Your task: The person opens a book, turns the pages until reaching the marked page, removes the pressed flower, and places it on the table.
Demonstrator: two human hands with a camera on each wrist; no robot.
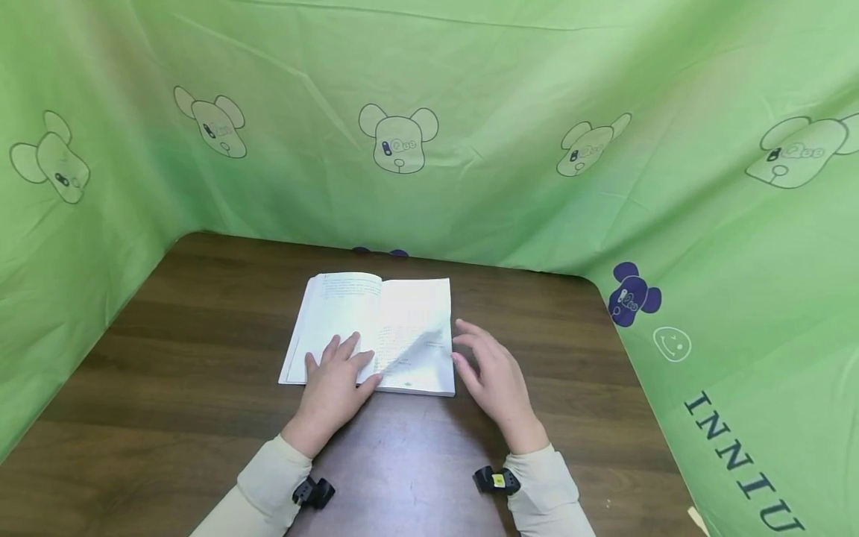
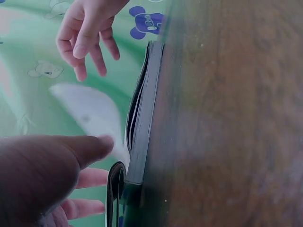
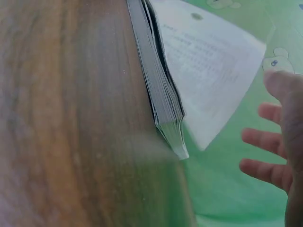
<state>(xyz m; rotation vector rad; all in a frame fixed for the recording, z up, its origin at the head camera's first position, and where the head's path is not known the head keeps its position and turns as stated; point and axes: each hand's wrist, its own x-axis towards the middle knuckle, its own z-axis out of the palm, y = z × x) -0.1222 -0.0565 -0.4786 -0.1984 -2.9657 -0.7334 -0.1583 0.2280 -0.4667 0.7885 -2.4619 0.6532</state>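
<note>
My left hand [image 1: 335, 388] lies spread on the book [image 1: 345, 317], right hand [image 1: 498, 380] loose, empty; I'd pinch the flimsy-looking page [image 3: 213, 71] by its edge.

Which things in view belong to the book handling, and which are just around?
In the job:
- open book
- raised page
- left hand, on the book
- right hand, apart from the page

Just around:
- wood-grain table
- green cartoon-print cloth
- left wrist camera
- right wrist camera
</note>
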